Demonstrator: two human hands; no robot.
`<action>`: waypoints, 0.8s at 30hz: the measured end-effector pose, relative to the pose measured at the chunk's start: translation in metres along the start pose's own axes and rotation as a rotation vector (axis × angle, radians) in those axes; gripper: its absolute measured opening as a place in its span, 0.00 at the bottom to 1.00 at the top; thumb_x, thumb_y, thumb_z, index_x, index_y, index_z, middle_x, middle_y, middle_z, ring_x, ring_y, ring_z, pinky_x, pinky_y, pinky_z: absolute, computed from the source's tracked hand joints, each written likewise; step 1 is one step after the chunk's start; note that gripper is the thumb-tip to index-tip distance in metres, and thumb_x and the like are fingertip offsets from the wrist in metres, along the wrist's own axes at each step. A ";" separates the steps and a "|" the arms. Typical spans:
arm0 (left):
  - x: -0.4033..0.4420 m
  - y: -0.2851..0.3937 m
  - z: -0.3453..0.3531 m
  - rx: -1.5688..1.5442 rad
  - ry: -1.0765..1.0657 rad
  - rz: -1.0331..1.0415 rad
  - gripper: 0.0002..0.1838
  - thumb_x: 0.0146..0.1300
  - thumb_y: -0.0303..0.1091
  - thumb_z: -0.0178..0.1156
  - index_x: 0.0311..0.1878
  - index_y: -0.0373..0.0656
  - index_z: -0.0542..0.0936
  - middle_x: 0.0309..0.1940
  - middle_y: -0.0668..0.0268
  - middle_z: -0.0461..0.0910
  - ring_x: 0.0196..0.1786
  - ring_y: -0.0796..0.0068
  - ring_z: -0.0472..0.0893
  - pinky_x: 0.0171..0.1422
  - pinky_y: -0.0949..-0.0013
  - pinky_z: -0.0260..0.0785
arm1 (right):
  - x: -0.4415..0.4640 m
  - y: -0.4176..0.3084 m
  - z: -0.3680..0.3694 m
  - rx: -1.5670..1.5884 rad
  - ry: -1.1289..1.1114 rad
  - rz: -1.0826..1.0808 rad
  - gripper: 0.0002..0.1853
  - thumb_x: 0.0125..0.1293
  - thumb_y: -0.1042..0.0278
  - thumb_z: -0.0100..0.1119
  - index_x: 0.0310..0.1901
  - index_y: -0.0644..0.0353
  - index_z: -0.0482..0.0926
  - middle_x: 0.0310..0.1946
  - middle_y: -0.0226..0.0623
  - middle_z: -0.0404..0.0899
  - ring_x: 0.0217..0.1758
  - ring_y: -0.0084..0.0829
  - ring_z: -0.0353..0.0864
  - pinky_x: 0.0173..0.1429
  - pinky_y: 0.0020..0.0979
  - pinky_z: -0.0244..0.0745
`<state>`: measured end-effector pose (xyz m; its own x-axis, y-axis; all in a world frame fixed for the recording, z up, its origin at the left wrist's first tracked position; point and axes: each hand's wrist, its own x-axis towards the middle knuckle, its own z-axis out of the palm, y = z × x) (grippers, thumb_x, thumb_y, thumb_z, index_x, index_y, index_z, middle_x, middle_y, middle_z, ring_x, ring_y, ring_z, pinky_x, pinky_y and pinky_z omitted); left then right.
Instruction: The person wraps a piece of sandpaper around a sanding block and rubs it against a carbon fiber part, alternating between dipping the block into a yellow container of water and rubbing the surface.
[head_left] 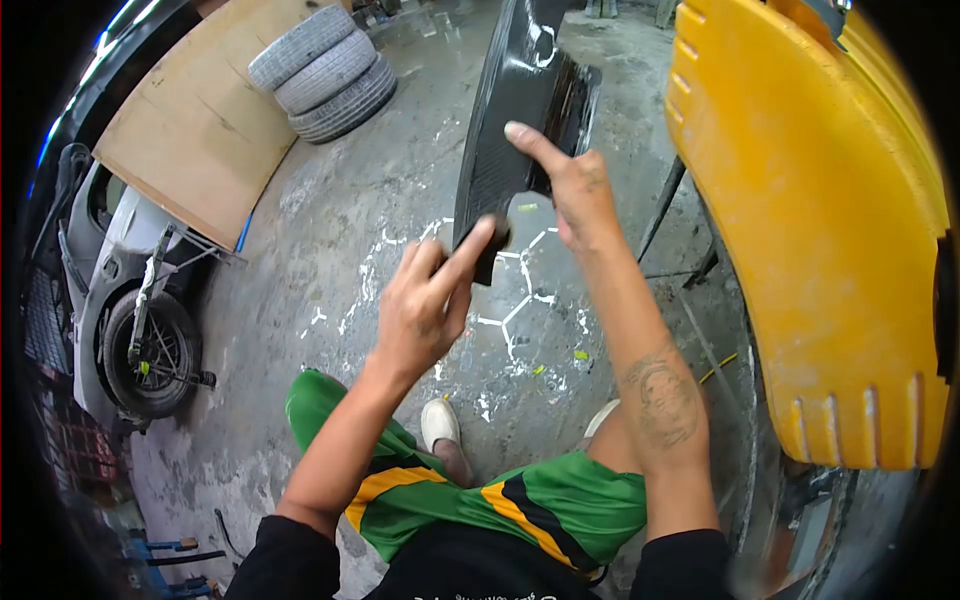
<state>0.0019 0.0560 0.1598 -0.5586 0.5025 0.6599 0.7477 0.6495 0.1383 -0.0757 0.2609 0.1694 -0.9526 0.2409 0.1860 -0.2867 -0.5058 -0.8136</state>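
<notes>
A long dark panel with a carbon-like weave (495,150) extends away from me at the centre, its near end low and its far end out of view at the top. My left hand (425,305) is at the near end, index finger stretched onto a small black piece there and the other fingers curled. Farther up, my right hand (575,185) grips the panel's right edge, thumb lying on its top face and the other fingers hidden behind it.
Three stacked tyres (325,75) stand at the upper left beside a wooden board (200,110). A motorcycle wheel (150,355) is at the left. A large yellow panel (810,230) fills the right side. White strips mark the grey floor (290,260).
</notes>
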 end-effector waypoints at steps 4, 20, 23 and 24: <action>0.008 0.007 0.006 -0.005 0.064 -0.010 0.37 0.59 0.18 0.66 0.74 0.50 0.79 0.30 0.62 0.67 0.33 0.62 0.71 0.39 0.60 0.70 | 0.000 -0.003 0.000 0.015 -0.014 0.055 0.16 0.61 0.66 0.80 0.45 0.69 0.89 0.41 0.37 0.91 0.39 0.27 0.88 0.48 0.30 0.82; 0.016 -0.004 -0.006 0.011 -0.092 0.067 0.42 0.57 0.20 0.67 0.78 0.58 0.75 0.33 0.63 0.69 0.36 0.62 0.74 0.42 0.58 0.74 | 0.000 0.002 0.009 0.036 0.033 0.023 0.20 0.57 0.60 0.83 0.40 0.69 0.89 0.37 0.35 0.88 0.37 0.26 0.87 0.46 0.29 0.81; 0.044 -0.007 -0.016 0.011 -0.225 0.229 0.45 0.55 0.21 0.67 0.79 0.62 0.73 0.34 0.65 0.71 0.38 0.63 0.75 0.44 0.60 0.76 | 0.002 -0.002 -0.008 -0.026 0.017 0.052 0.20 0.57 0.60 0.83 0.40 0.70 0.89 0.37 0.37 0.89 0.38 0.27 0.87 0.47 0.31 0.81; 0.040 -0.016 -0.023 0.046 -0.260 0.269 0.44 0.54 0.22 0.67 0.78 0.62 0.74 0.34 0.66 0.71 0.37 0.63 0.75 0.43 0.60 0.76 | 0.001 -0.003 -0.006 -0.034 0.015 0.063 0.20 0.57 0.61 0.83 0.40 0.70 0.89 0.37 0.38 0.89 0.38 0.28 0.88 0.47 0.30 0.82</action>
<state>-0.0240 0.0530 0.2007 -0.4211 0.7833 0.4573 0.8667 0.4962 -0.0519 -0.0751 0.2673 0.1689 -0.9669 0.2220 0.1260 -0.2226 -0.4920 -0.8417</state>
